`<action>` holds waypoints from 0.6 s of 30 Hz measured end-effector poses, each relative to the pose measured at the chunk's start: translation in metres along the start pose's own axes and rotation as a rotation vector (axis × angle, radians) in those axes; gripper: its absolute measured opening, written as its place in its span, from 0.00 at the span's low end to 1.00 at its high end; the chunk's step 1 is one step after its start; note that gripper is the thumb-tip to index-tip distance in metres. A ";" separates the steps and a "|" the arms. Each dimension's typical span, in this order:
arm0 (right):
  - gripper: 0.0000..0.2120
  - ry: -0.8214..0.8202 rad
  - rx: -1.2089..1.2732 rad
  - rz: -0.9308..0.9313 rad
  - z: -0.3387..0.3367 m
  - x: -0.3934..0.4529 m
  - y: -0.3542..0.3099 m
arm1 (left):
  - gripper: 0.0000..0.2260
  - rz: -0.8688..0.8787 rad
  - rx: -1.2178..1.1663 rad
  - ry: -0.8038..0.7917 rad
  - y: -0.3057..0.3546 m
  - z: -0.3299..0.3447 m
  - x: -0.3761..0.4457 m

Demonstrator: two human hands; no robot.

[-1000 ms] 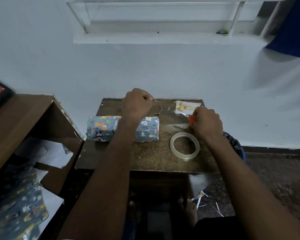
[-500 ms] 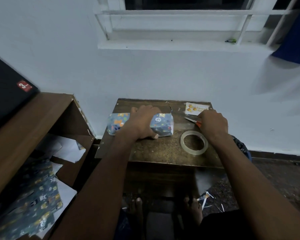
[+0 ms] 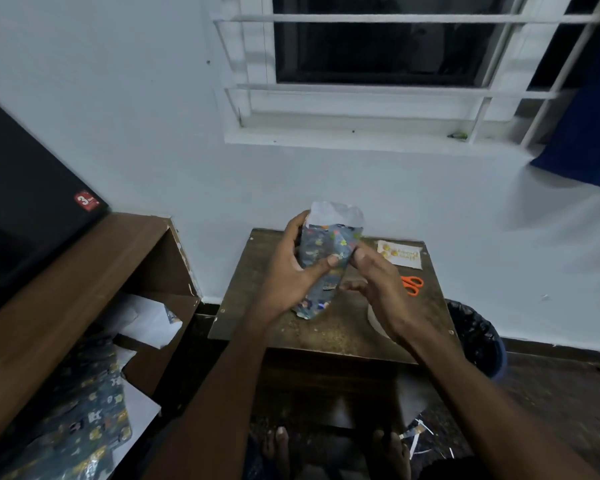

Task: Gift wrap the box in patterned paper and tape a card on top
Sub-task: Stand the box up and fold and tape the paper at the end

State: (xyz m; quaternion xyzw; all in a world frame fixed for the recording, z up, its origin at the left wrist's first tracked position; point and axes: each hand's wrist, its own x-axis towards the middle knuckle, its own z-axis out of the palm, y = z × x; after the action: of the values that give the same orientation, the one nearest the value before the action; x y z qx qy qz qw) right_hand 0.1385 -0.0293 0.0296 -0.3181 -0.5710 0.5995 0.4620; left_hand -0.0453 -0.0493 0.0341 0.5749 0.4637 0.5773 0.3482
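Two hands hold the wrapped box [image 3: 321,268] upright above the small wooden table [image 3: 329,327], its lower end close to the tabletop; contact there cannot be confirmed. The upper end of the box stands open, white paper edges [image 3: 336,213] flaring above the patterned wrap.

Left hand [image 3: 291,268]: fingers curled round the far side of the box, thumb laid across its near face. Right hand [image 3: 374,275]: thumb and forefinger pinch the paper at the box's right edge, beside the left thumb tip; the remaining fingers are loosely curled below, touching nothing that can be made out.

Right of the right-hand fingers, the card [image 3: 399,253] lies flat near the table's far right corner. Orange-handled scissors [image 3: 412,284] lie just beyond the right knuckles, apart from the card. A tape roll [image 3: 373,318] shows partly beneath the right wrist.

Open tabletop lies below the left wrist and towards the near edge. Left of the left hand, well apart, a wooden shelf unit [image 3: 94,268] holds loose patterned wrapping paper [image 3: 84,427]. A lined bin [image 3: 478,337] stands past the table's right edge.
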 end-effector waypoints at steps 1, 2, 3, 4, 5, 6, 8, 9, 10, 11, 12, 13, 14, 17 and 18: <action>0.19 -0.016 -0.104 -0.073 0.003 0.000 0.001 | 0.35 -0.012 -0.017 0.035 0.000 0.001 -0.001; 0.23 -0.014 -0.177 -0.124 0.005 0.002 0.003 | 0.35 -0.029 -0.038 0.068 0.001 0.003 -0.002; 0.26 0.004 -0.220 -0.151 0.006 0.003 0.006 | 0.34 -0.040 -0.048 0.096 0.001 0.005 -0.003; 0.28 0.037 -0.212 -0.154 0.008 0.004 0.008 | 0.32 -0.047 -0.052 0.120 0.001 0.007 -0.003; 0.28 0.069 -0.191 -0.144 0.010 0.003 0.008 | 0.29 -0.054 -0.047 0.144 0.000 0.008 -0.003; 0.27 0.096 -0.168 -0.129 0.012 0.004 0.008 | 0.26 -0.065 -0.039 0.163 -0.001 0.009 -0.001; 0.24 0.148 -0.137 -0.100 0.012 0.006 0.006 | 0.23 -0.114 -0.033 0.154 -0.006 0.008 0.004; 0.22 0.185 -0.122 -0.076 0.011 0.007 0.003 | 0.22 -0.164 -0.047 0.136 -0.008 0.008 0.006; 0.20 0.229 -0.102 -0.036 0.010 0.009 0.000 | 0.22 -0.219 -0.074 0.114 -0.007 0.007 0.007; 0.18 0.268 -0.076 0.018 0.009 0.013 -0.002 | 0.22 -0.277 -0.105 0.090 -0.008 0.007 0.009; 0.16 0.295 -0.048 0.081 0.008 0.016 -0.002 | 0.21 -0.331 -0.145 0.076 -0.007 0.009 0.010; 0.14 0.307 -0.037 0.144 0.007 0.020 -0.002 | 0.21 -0.390 -0.177 0.076 -0.008 0.010 0.011; 0.16 0.303 -0.044 0.196 0.007 0.023 0.000 | 0.20 -0.447 -0.206 0.091 -0.010 0.012 0.012; 0.23 0.191 -0.072 0.305 0.008 0.026 0.005 | 0.23 -0.597 -0.319 0.175 -0.014 0.014 0.012; 0.25 0.146 -0.070 0.340 0.010 0.025 0.006 | 0.22 -0.630 -0.334 0.195 -0.017 0.014 0.012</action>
State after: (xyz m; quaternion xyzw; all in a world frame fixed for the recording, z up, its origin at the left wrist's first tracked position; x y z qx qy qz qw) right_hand 0.1190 -0.0096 0.0292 -0.4682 -0.4945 0.6241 0.3829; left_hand -0.0351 -0.0306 0.0214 0.2816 0.5483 0.5615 0.5521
